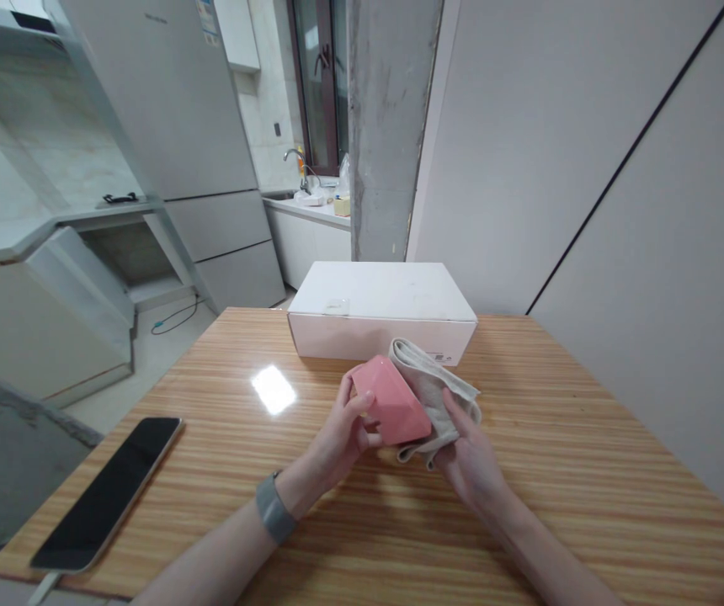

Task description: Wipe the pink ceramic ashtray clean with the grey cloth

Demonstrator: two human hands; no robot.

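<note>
My left hand [354, 421] grips a pink bowl [393, 400] with flat, angled sides, thumb across its outer face. The bowl is held tilted above the table, and its inside is turned away from view. In my right hand [472, 450] is a folded grey cloth [428, 391], pinched with the thumb on top. The cloth lies against the right side of the bowl, its upper fold standing up beyond the rim. The fingers under the cloth are mostly hidden.
Behind my hands a white box [380, 295] rests at the far edge of the wooden table [589, 471]. A phone [109, 492] with a cable lies at the left edge. A pale wall [640, 278] rises along the right side.
</note>
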